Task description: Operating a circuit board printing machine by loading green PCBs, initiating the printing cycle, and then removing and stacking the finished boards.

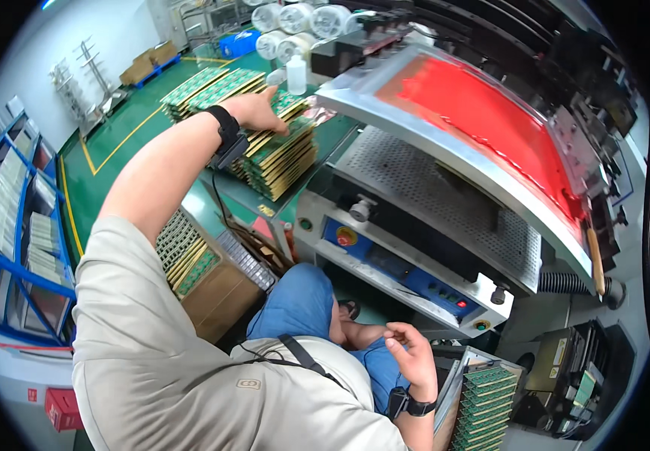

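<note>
My left hand (259, 113) reaches over a stack of green circuit boards (284, 161) with yellowish edges, on a table at the left. Its thumb and fingers are spread apart at the top boards, with no grip visible; some fingertips are hard to make out. More stacked circuit boards (223, 89) lie just beyond that hand. Above my right thigh, my right hand (413, 359) hangs with loosely bent fingers and the thumb apart, holding nothing. Nearest to it, at the lower right, stands a rack of green boards (485, 406).
A screen-printing machine has a raised frame (445, 124) with red ink (483, 113) over a perforated bed (408, 169). A cardboard box (223, 301) of boards stands below the table. A white bottle (296, 75) is behind the stack. Blue shelving (21, 255) lines the left.
</note>
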The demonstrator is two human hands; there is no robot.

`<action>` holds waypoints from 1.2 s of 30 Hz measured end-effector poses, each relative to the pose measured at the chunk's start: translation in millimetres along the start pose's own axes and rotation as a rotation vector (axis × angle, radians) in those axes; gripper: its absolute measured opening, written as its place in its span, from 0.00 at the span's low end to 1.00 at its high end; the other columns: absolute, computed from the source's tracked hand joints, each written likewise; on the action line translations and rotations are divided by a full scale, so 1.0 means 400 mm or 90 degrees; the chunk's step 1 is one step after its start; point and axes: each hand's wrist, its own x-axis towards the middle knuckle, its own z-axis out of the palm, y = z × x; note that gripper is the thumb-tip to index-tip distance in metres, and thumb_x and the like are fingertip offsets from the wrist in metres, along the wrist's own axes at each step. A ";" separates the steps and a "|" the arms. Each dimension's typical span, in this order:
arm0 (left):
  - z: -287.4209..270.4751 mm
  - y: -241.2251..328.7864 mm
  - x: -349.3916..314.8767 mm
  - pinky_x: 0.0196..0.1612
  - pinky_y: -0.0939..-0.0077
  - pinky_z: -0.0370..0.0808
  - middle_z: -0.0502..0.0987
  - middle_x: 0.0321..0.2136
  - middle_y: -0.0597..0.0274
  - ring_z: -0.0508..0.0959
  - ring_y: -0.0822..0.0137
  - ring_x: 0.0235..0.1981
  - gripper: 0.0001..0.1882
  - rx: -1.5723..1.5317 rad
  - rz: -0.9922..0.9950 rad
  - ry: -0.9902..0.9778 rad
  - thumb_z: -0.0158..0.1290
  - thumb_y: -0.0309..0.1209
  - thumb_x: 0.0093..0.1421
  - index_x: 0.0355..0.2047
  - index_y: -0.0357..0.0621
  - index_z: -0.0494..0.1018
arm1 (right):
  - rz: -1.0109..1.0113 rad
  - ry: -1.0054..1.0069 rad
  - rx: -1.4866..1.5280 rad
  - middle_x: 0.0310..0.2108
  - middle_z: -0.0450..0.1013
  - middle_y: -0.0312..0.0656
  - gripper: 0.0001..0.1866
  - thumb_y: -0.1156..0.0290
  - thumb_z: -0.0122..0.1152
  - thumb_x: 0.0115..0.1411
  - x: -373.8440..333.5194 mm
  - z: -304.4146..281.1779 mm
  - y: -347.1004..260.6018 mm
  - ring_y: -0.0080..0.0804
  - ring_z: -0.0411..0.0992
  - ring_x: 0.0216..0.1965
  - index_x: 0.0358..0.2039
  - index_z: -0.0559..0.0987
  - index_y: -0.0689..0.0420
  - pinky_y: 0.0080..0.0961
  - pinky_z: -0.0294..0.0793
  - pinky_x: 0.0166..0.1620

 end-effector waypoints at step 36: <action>0.183 -0.125 -0.162 0.64 0.53 0.70 0.78 0.57 0.43 0.76 0.44 0.58 0.35 -0.025 0.129 0.354 0.68 0.46 0.58 0.61 0.39 0.75 | -0.120 0.375 -0.424 0.43 0.83 0.47 0.13 0.69 0.66 0.66 0.244 -0.294 -0.345 0.35 0.82 0.41 0.47 0.83 0.64 0.29 0.79 0.47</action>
